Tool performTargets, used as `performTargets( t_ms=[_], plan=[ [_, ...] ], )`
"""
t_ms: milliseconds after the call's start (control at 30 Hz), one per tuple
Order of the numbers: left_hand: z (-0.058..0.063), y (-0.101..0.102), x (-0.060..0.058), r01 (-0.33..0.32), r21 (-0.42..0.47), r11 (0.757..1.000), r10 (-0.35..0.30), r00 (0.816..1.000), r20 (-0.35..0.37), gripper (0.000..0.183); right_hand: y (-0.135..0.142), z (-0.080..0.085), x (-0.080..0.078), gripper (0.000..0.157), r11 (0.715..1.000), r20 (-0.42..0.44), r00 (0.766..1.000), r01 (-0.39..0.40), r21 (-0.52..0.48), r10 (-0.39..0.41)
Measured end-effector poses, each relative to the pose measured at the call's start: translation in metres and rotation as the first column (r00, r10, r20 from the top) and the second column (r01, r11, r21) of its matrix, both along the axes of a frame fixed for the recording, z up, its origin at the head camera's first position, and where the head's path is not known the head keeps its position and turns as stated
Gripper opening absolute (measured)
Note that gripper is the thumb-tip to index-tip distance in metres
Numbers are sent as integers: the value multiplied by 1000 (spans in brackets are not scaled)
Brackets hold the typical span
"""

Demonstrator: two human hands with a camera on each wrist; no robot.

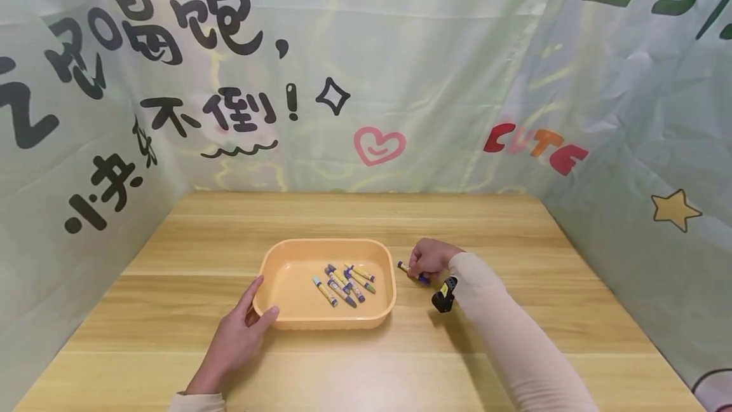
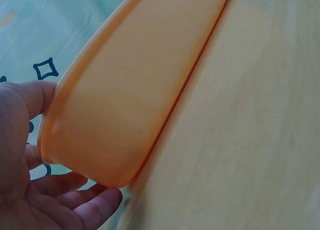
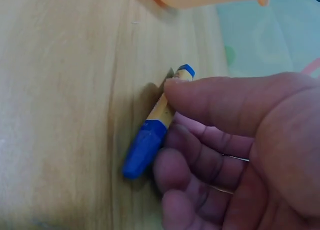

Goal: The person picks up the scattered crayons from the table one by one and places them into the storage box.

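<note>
A blue crayon with a yellow wrapper is pinched between the thumb and fingers of my right hand, low over the table to the right of a tray. Its blue tip points back toward my body. My left hand holds the left end of that pale orange plastic tray. In the left wrist view its thumb lies at the rim, with fingers curled against the outer wall. Several crayons in yellow wrappers lie loosely heaped in the tray's right half, with tips of blue, green and other colours.
The tray stands on a light wooden table. Printed fabric hangs behind the table and along both sides. A small black device is worn at the right wrist, over a pale sleeve.
</note>
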State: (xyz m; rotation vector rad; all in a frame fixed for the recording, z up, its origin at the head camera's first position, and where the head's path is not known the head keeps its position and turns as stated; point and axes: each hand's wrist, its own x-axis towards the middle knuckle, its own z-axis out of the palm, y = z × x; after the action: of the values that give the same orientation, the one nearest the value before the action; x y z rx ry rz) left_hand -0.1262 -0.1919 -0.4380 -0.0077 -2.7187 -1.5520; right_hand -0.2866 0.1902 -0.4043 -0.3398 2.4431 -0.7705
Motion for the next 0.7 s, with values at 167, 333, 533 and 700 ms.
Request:
performTargets(
  t_ms=[167,333,533,700],
  plan=[
    [0,-1,1,4,12,1000,-4,1000,-3,77,0,0,-3,11,1000,-22,1000,-20,23,20],
    [-1,0,0,0,31,1000,0,1000,-7,77,1,3,-6,11,1000,-36,999,3,-17,-4],
    [-1,1,0,0,30,1000,0,1000,-4,75,2,5,-10,13,991,0,999,40,-125,-40],
    [-2,0,-1,-1,26,1000,1,1000,-9,75,2,11,-12,9,979,20,998,63,-193,-60]
  ],
)
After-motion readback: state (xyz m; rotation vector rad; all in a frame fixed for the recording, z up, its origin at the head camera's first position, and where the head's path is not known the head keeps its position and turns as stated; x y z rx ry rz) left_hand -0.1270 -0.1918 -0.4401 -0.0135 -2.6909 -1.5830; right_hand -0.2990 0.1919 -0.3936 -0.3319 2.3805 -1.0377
